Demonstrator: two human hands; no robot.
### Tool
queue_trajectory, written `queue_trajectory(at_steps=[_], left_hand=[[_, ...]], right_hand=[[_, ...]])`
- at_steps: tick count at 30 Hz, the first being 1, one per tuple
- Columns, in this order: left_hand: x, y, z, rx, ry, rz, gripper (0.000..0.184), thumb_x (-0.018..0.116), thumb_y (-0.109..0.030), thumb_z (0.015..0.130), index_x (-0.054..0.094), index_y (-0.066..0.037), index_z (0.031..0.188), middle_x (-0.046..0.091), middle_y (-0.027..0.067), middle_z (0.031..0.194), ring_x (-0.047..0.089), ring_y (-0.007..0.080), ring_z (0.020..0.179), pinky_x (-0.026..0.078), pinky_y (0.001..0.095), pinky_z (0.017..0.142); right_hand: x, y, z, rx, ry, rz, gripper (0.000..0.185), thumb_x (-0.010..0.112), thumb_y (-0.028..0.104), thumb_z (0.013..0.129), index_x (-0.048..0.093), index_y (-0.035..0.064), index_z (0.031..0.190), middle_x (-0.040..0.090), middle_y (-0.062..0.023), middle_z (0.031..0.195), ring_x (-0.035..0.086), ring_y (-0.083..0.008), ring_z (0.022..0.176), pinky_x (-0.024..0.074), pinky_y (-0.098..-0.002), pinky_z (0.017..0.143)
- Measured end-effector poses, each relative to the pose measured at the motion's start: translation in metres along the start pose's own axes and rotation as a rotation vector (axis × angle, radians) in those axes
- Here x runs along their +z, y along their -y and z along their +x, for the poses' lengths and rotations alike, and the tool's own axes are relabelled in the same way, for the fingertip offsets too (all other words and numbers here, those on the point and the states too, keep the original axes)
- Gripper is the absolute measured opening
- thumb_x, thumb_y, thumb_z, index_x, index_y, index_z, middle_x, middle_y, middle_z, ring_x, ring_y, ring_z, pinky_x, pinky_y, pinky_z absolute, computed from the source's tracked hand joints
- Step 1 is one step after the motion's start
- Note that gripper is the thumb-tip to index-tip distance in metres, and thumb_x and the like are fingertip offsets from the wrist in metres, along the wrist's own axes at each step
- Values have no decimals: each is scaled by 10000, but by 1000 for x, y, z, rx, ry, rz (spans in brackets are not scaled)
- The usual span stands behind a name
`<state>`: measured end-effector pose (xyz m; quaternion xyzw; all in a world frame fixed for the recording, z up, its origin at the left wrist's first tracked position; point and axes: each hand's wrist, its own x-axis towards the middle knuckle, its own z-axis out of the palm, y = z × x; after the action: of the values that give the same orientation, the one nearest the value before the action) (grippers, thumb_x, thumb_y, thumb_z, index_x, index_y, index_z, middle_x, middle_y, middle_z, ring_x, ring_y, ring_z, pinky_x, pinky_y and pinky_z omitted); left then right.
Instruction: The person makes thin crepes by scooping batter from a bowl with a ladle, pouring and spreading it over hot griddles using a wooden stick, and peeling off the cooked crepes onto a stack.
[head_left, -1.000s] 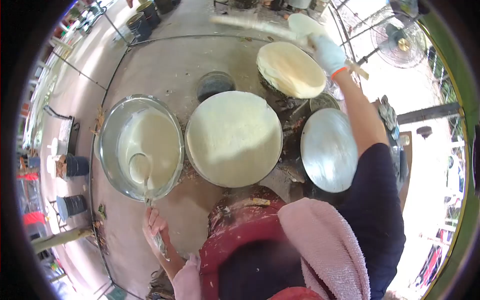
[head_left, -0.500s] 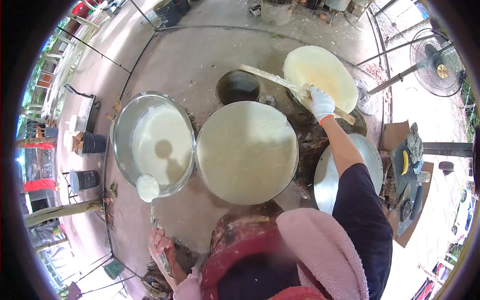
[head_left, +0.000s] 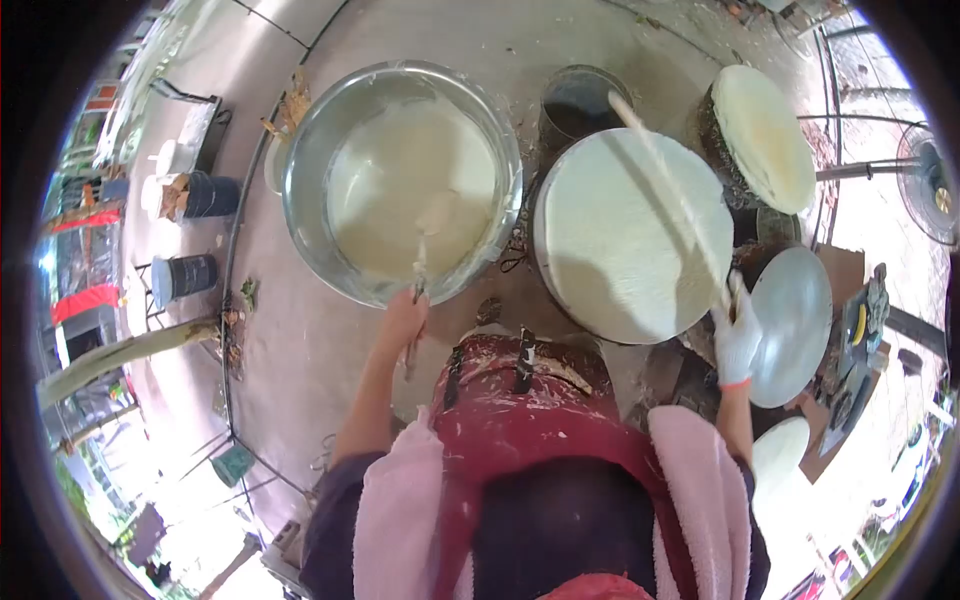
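My left hand [head_left: 405,318], bare, is closed round the handle of a ladle [head_left: 421,262]. The ladle's bowl, coated white, is at the surface of pale batter [head_left: 380,180] inside a large metal basin [head_left: 300,215]. My right hand [head_left: 738,340] wears a white glove with an orange cuff. Its fingers grip the near end of a long flat wooden stick [head_left: 668,175], which slants over a round flat cooking surface [head_left: 620,240] covered in a pale layer. Whether the stick touches that layer I cannot tell.
Behind the round surface stands a dark open pot [head_left: 580,105]. A second pale round [head_left: 765,140] is at the far right. A metal lid-like disc [head_left: 792,328] is beside my right hand. A fan [head_left: 930,185] stands at the right edge, and dark buckets [head_left: 185,278] are at the left.
The ladle has moved from the basin's near rim into the basin. My right hand has brought the stick from the far-right round back toward me, over the middle surface. The camera view has shifted.
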<state>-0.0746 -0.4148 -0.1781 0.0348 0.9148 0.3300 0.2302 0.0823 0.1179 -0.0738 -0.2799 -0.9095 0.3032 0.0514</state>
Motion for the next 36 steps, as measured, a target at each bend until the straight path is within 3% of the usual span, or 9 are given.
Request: queue_trajectory(at_steps=[3,4,12,16,20,26,31,33,36], left_hand=[[0,49,71,221,119,497,211,485,-158,923,546,24,1009,643,259,870,637,438,857,498,552,714],[3,58,95,315,128,529,178,471,-132,926,551,13,991,644,259,859,641,435,808,493,554,694],[2,69,221,469,231,587,223,458,-151,941,609,13,924,666,225,817,675,383,782,525,503,673],[3,126,199,405,647,584,294,518,-246,947,629,23,990,668,192,814,671,350,754,531,465,672],[31,139,81,-528,574,-474,352,517,-367,978,592,-41,1089,616,46,718,619,230,649,503,354,587],[76,104,-31,-301,1071,-2047,362,395,-351,1059,559,-33,1002,323,-81,549,315,38,403,316,246,458],[20,32,-89,-458,766,-2158,356,345,-333,1072,486,-72,876,370,-75,586,333,45,389,327,225,494],[-24,6,-104,-484,1028,-2409,361,336,-335,1073,471,-80,856,370,-74,584,345,44,390,326,229,497],[-101,-36,-134,-209,968,-2125,348,333,-329,1075,466,-91,858,379,-58,584,373,45,386,334,229,495]], right_hand=[[40,46,-88,181,-11,37,543,692,176,892,518,2,1377,627,-142,1302,651,-141,978,505,-274,857],[53,59,-110,344,39,219,542,684,123,913,479,-79,1372,577,-156,1351,562,-163,1195,431,-286,1016],[110,103,-206,480,23,206,537,714,144,855,548,28,1352,659,-139,1249,642,-171,1110,488,-300,931],[136,108,-232,480,106,221,551,725,161,830,566,76,1351,695,-104,1165,644,-114,957,505,-279,854],[169,112,-259,593,376,371,572,723,262,848,558,93,1369,698,-74,1115,610,-99,889,497,-269,836],[237,83,-333,463,586,579,556,597,329,950,489,24,1403,621,-146,1303,570,-173,1208,417,-285,1003],[191,94,-347,366,660,618,528,586,296,962,486,22,1403,614,-172,1309,585,-195,1195,413,-283,1013],[172,102,-344,308,620,665,513,604,196,949,478,-20,1396,596,-130,1333,547,-143,1198,393,-270,1032],[133,118,-339,155,537,630,507,620,126,928,482,-42,1387,578,-117,1356,521,-121,1207,379,-262,1041]])
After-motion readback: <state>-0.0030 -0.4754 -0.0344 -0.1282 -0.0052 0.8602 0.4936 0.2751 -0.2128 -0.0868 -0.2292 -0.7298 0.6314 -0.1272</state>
